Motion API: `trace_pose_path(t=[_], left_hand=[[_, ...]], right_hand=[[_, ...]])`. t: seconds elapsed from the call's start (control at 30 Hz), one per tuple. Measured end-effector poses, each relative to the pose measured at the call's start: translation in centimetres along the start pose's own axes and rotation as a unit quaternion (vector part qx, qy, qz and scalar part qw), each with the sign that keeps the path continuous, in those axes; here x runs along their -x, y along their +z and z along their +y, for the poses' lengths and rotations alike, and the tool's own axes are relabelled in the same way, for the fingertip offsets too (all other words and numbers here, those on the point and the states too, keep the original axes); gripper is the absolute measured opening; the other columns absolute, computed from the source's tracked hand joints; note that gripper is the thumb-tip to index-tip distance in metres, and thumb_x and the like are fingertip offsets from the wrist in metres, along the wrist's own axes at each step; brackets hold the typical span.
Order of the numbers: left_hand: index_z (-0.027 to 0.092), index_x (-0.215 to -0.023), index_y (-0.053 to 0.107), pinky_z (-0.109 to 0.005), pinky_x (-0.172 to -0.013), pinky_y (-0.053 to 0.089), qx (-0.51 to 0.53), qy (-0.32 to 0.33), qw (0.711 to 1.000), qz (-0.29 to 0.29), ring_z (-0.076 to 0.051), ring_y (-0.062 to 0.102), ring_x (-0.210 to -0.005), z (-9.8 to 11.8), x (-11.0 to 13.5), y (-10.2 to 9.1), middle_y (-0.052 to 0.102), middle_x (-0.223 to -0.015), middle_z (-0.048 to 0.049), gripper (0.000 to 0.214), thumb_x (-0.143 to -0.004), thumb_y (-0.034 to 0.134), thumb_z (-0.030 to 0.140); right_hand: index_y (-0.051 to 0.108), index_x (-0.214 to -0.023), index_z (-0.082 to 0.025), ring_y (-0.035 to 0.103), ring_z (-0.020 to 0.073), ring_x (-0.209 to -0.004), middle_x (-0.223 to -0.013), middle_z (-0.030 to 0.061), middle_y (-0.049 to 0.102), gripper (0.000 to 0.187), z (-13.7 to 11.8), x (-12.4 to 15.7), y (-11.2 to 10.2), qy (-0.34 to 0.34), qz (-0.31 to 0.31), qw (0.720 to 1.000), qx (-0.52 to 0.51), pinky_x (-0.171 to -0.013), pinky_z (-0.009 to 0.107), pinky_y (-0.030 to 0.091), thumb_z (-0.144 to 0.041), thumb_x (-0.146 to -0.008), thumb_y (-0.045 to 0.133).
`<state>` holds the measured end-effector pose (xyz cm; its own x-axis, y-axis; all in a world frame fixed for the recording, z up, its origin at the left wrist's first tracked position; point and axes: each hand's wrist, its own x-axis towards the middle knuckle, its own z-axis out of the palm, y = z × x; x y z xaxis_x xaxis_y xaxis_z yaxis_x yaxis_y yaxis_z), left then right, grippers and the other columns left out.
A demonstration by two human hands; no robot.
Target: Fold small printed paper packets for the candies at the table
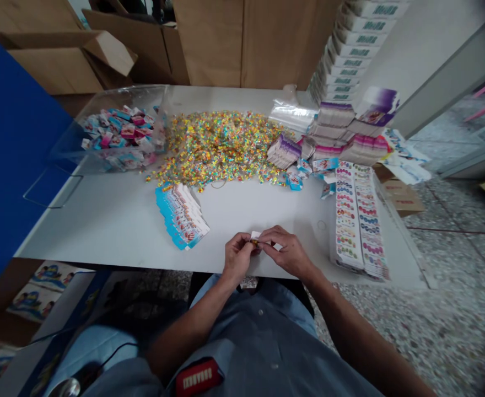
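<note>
While our left hand (pixel 238 256) and right hand (pixel 286 251) pinch a small white paper (pixel 256 235), apparently to steady it, loose colored pieces (pixel 217 148) lie at twelve o'clock.

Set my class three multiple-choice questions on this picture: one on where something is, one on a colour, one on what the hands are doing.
1. Where is the clear plastic bin?
A) On the floor
B) At the far left of the white table
C) In the person's lap

2. What colour is the large panel left of the table?
A) Blue
B) Red
C) Green

3. What are the left hand and right hand doing?
A) Lying flat, apart
B) Lifting the bin
C) Pinching a small white piece together

Answers:
1. B, the bin stands on the tabletop, filled with colourful packets.
2. A, the panel shows plain blue.
3. C, both hands meet at the piece above the table.
</note>
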<state>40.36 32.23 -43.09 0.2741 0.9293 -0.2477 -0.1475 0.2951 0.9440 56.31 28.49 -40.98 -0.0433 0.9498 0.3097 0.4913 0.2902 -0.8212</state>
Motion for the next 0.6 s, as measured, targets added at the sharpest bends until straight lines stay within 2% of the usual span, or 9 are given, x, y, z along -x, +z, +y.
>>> trace_pose_path(t=[0.1, 0.27, 0.4, 0.6], left_hand=[[0.018, -0.084, 0.067, -0.027, -0.072, 0.056, 0.010, -0.001, 1.000, -0.027, -0.013, 0.064, -0.069, 0.2, 0.3, -0.5, 0.068, -0.077, 0.0014, 0.013, -0.078, 0.066, 0.029], [0.014, -0.092, 0.076, -0.029, -0.082, 0.056, 0.064, -0.011, 0.994, -0.092, -0.018, 0.068, -0.084, 0.4, 0.5, -1.6, 0.076, -0.091, -0.0055, 0.027, -0.081, 0.071, 0.039], [0.011, -0.096, 0.080, -0.033, -0.081, 0.058, 0.130, -0.052, 0.984, -0.114, -0.021, 0.070, -0.087, 0.2, 0.2, -2.2, 0.077, -0.098, -0.0112, 0.038, -0.078, 0.076, 0.044], [0.014, -0.102, 0.082, -0.029, -0.087, 0.055, 0.092, -0.058, 0.983, -0.148, -0.014, 0.069, -0.082, 0.5, 0.0, -2.8, 0.079, -0.095, -0.0074, 0.039, -0.073, 0.086, 0.040]], right_hand=[[0.078, -0.100, -0.027, 0.064, 0.0239, -0.104, -0.106, 0.0085, 0.072, 0.015, 0.1, 0.4, -0.2, -0.053, -0.005, 0.997, 0.053, -0.092, 0.042, 0.055, -0.024, -0.096, 0.064], [0.077, -0.111, -0.027, 0.058, 0.0273, -0.119, -0.124, 0.0111, 0.067, 0.019, 0.4, 1.0, 0.1, -0.113, 0.003, 0.987, 0.117, -0.098, 0.048, 0.054, -0.023, -0.096, 0.066], [0.077, -0.108, -0.027, 0.058, 0.0273, -0.117, -0.121, 0.0108, 0.068, 0.020, 1.1, 1.4, 0.9, -0.149, 0.032, 0.979, 0.135, -0.096, 0.049, 0.056, -0.017, -0.096, 0.063], [0.076, -0.107, -0.026, 0.061, 0.0261, -0.112, -0.114, 0.0109, 0.071, 0.019, 1.5, 1.5, 1.3, -0.154, 0.023, 0.982, 0.106, -0.095, 0.047, 0.055, -0.019, -0.097, 0.061]])
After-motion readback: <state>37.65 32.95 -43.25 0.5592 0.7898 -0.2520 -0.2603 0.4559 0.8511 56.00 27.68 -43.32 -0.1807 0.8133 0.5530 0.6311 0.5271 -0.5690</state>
